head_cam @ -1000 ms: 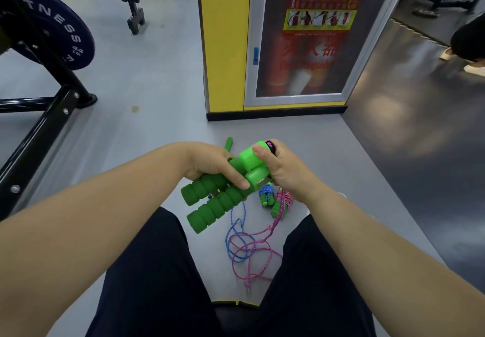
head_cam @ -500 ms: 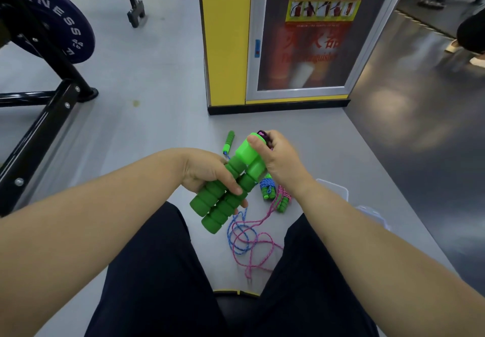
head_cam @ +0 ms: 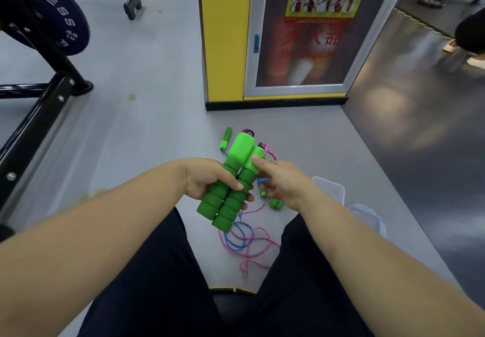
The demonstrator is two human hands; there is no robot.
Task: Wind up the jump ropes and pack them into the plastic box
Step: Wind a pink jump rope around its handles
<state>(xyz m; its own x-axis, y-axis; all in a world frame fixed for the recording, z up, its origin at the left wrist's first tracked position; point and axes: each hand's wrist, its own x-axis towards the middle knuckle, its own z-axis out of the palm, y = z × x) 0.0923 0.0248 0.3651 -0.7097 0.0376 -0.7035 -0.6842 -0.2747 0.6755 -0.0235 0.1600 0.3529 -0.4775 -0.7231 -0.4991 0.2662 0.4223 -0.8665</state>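
My left hand [head_cam: 207, 183] grips two thick green foam handles [head_cam: 231, 189] side by side, tops pointing away from me. My right hand [head_cam: 284, 185] sits just right of them, fingers relaxed, its thumb touching the right handle's bright green top. A pink rope runs from the handle tops [head_cam: 269, 151] behind my right hand. Loose pink and blue rope [head_cam: 245, 239] lies tangled on the grey floor between my legs. A slim green handle [head_cam: 226, 136] lies farther out, and another small green handle [head_cam: 276, 203] below my right hand. The clear plastic box [head_cam: 331, 189] stands right of my right wrist.
The clear lid [head_cam: 368, 217] lies next to the box. A yellow pillar with a fire-extinguisher cabinet [head_cam: 299, 37] stands ahead. A black rack with a blue weight plate [head_cam: 44, 18] fills the left. Someone's feet [head_cam: 462, 50] are at far right on the dark floor.
My left hand turned the paired handles more upright. My right hand let go of their tops and dropped to the right, keeping only its thumb on one.
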